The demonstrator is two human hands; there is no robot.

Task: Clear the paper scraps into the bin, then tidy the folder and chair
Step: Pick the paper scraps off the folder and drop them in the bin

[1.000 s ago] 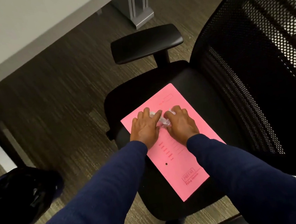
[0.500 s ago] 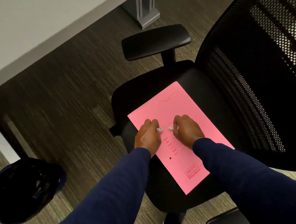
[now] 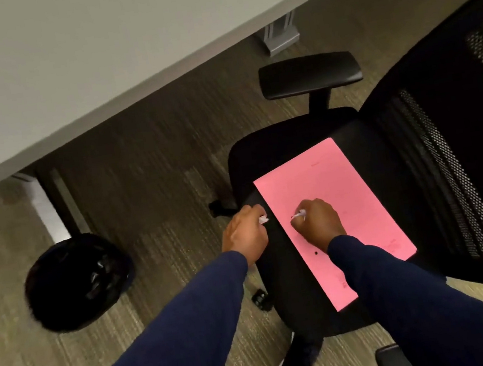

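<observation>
A pink folder [image 3: 321, 183] lies flat on the seat of a black office chair [image 3: 263, 151]. My left hand [image 3: 243, 234] is closed on white paper scraps [image 3: 263, 219] at the seat's left edge, just off the folder. My right hand [image 3: 318, 221] is over the folder's middle, fingers closed on more white scraps [image 3: 299, 214]. A round bin [image 3: 74, 280] with a black liner stands on the floor to the left, well apart from both hands.
A grey desk [image 3: 60, 69] runs across the top, with its leg [image 3: 49, 205] behind the bin. The chair's mesh back [image 3: 455, 151] rises at right, an armrest [image 3: 308, 74] at the far side. Carpet lies between chair and bin.
Both hands gathered the scraps from the folder's middle and closed on them. They then drew apart, my left hand moving leftward off the folder toward the bin's side.
</observation>
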